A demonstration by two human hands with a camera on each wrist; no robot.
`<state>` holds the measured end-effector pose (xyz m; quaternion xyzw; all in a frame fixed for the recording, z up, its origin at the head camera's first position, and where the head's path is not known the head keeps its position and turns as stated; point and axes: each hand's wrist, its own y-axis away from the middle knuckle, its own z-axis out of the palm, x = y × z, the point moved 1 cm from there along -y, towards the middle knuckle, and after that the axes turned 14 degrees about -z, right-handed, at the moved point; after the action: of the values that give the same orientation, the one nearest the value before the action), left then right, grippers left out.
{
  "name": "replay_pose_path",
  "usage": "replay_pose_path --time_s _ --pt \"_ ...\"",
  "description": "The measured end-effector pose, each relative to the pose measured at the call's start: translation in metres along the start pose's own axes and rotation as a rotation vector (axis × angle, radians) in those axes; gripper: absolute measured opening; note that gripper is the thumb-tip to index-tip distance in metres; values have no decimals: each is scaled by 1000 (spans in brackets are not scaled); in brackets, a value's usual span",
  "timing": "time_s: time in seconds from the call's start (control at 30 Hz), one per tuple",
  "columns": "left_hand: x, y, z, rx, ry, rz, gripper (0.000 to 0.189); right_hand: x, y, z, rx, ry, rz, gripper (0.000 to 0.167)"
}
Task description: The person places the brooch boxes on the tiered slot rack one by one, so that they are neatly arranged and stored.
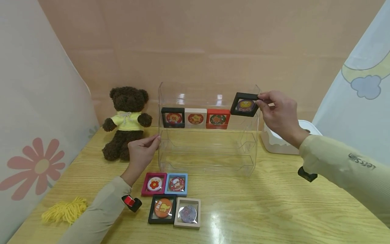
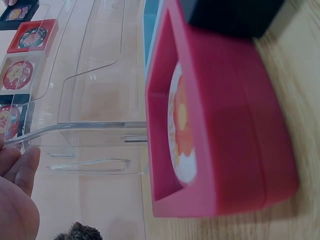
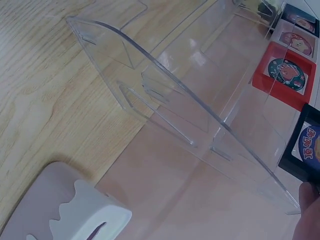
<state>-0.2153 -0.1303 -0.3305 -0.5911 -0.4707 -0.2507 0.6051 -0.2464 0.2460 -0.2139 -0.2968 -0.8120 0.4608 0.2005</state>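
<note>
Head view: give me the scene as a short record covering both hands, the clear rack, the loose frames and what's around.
Right hand: pinches purple-badge frame by its right side, tilted, at the upper row's right end
Left hand: pinches clear rack at its left edge
Upper row, left to right: black frame, cream frame, red frame
On table: magenta frame, light-blue frame, thumbs-up frame, beige frame
To the left: brown bear, yellow yarn
To the right: white-topped box

Your right hand (image 1: 280, 113) hides part of the white-topped box (image 1: 275, 144) in the head view; the right wrist view crops the black frame (image 1: 244, 105) you hold; the left wrist view cuts off your left hand (image 2: 17, 205) and all but a tuft of the bear (image 2: 79, 233); the greyish badge (image 1: 188, 214) is too blurred to read.
</note>
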Motion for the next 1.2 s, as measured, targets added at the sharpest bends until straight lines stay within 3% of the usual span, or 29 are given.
replay_pose_path --time_s 0.4,0.77,1.0,1.2 --pt "-1 0 1 4 15 11 11 1 2 6 -45 25 57 7" --pt "-1 -1 2 6 9 5 10 4 12 14 -81 13 36 6" --pt "-32 -8 2 15 37 0 11 3 16 17 -118 37 5 9" --pt "-35 -8 2 22 43 8 14 4 19 19 -133 54 -40 10"
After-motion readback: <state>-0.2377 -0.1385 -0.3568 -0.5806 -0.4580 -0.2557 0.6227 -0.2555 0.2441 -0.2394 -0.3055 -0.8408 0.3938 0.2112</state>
